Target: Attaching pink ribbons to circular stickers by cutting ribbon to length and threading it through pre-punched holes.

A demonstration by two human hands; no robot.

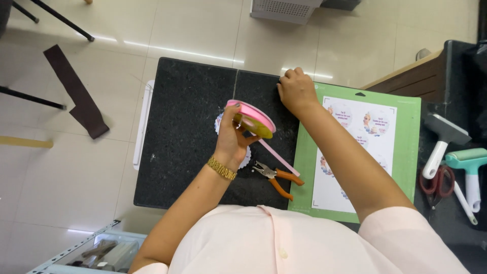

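Note:
My left hand (232,142) holds a spool of pink ribbon (252,119) tilted above the black stone counter (187,127). A loose strip of pink ribbon (278,157) runs from the spool down toward the right. My right hand (296,91) rests fisted on the far edge of the counter, knuckles up; whether it pinches anything is hidden. Under the left hand lies a white scalloped paper tag (219,123), mostly covered. Orange-handled pliers (276,178) lie on the counter just right of my left wrist.
A green cutting mat (406,132) with a white sheet of round printed stickers (355,152) lies under my right forearm. Further right are a grey scraper (441,139), a teal roller (469,167) and red-handled scissors (437,182). Tiled floor lies left, and a bin sits at the lower left.

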